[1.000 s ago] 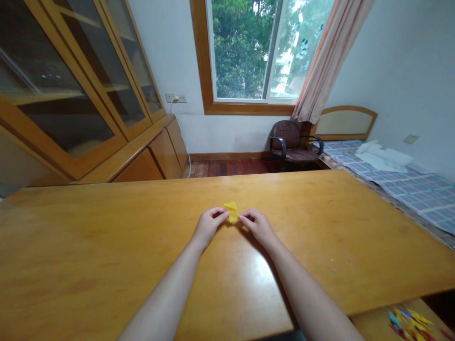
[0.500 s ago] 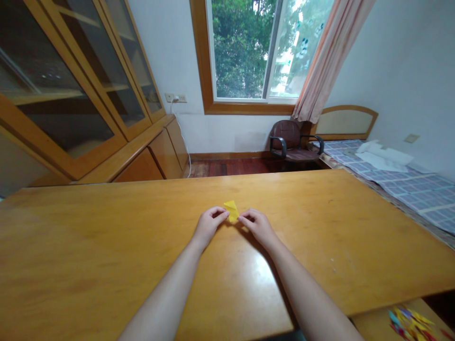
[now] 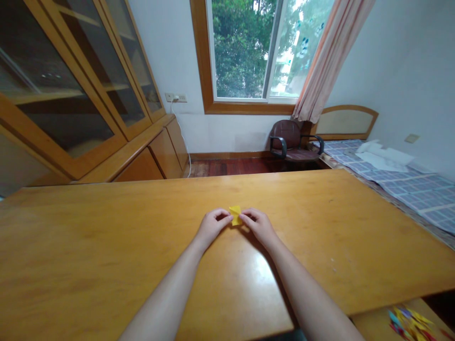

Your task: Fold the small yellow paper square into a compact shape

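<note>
A small piece of folded yellow paper (image 3: 236,216) is held just above the wooden table (image 3: 142,227), near its middle. My left hand (image 3: 213,224) pinches the paper's left edge between thumb and fingers. On the opposite side, my right hand (image 3: 256,222) pinches its right edge. Both hands are closed, and their fingertips cover the paper's side edges. The finer folds are too small to make out.
At the lower right, a pile of small colourful pieces (image 3: 412,322) lies on a lower surface beside the table. Beyond the table stand a brown armchair (image 3: 289,142), a bed (image 3: 408,189) and glass-fronted cabinets (image 3: 117,85).
The yellow paper has shifted slightly right and its outline looks smaller and squarer. My left hand has moved a little to the right; my right hand has barely moved.
</note>
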Demonstrator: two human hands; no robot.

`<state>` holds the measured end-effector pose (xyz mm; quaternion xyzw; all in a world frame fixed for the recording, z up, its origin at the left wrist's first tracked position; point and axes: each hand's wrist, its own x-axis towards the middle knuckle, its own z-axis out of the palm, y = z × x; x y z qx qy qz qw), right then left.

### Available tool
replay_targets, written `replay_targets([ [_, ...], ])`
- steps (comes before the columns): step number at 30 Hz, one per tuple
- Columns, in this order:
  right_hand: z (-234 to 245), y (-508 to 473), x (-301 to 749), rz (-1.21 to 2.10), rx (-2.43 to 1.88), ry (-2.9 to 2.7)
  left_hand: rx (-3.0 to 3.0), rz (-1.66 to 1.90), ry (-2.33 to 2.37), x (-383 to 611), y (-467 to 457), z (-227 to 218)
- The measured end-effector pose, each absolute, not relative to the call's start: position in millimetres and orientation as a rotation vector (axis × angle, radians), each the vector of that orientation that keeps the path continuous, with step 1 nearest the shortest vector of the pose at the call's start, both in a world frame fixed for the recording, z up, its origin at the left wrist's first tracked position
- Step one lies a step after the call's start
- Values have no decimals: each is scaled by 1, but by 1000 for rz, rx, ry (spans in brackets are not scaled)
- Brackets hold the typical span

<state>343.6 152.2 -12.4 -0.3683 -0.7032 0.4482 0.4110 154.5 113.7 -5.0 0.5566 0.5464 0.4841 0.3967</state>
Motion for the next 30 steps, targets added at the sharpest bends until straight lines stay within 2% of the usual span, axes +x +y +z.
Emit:
replay_targets([
  [10,-12,150,345,1179,-924,-1770,1566,1195,1385,152,113,-8],
  [30,-12,150,344,1181,-968,-1744,1414,1214,1373,152,112,-1],
])
